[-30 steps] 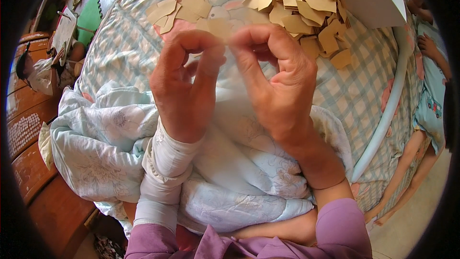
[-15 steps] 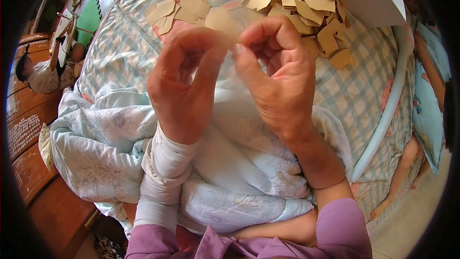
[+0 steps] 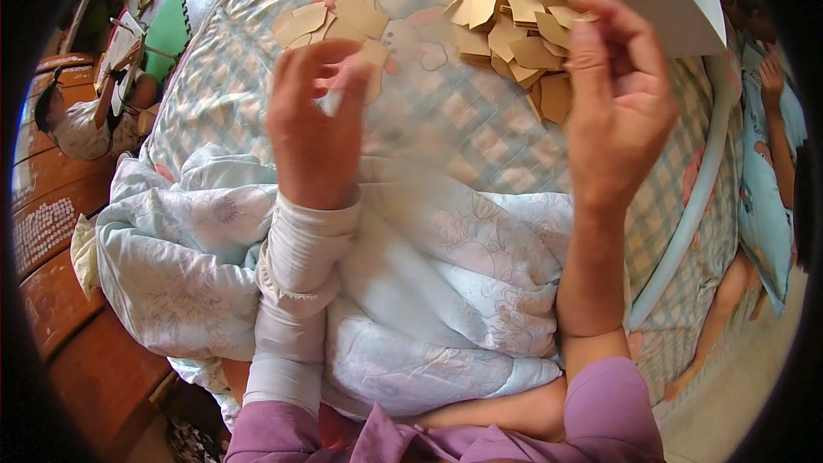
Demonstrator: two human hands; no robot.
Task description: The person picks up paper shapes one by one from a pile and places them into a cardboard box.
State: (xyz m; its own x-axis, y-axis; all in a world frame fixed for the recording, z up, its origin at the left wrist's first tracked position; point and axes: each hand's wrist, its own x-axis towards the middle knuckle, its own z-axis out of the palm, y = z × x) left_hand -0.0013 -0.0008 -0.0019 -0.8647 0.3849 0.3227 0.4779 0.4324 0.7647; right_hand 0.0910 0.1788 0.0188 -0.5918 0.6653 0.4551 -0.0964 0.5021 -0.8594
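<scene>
At the left, my left hand (image 3: 313,129) has its thumb and fingers closed on a tan paper piece (image 3: 375,64), somewhat blurred, beside a small heap of similar pieces (image 3: 313,21). My right hand (image 3: 621,103) is raised at the right edge of a larger pile of tan paper pieces (image 3: 514,26). Its thumb and forefinger pinch what looks like the edge of one tan piece (image 3: 584,19), mostly covered by the fingers. A pale sleeve cover (image 3: 296,291) wraps my left forearm; the right one is bare.
A checked quilt (image 3: 480,137) spreads under the pieces, and a crumpled floral cover (image 3: 189,266) lies over my lap. A white box (image 3: 677,9) stands behind the right hand. At left sits another person (image 3: 81,124); at right, another person's arm rests by a blue pillow (image 3: 763,180).
My hands, which were together in the middle, have parted. The left moved slightly left with a paper piece, and the right went up and right to the larger pile.
</scene>
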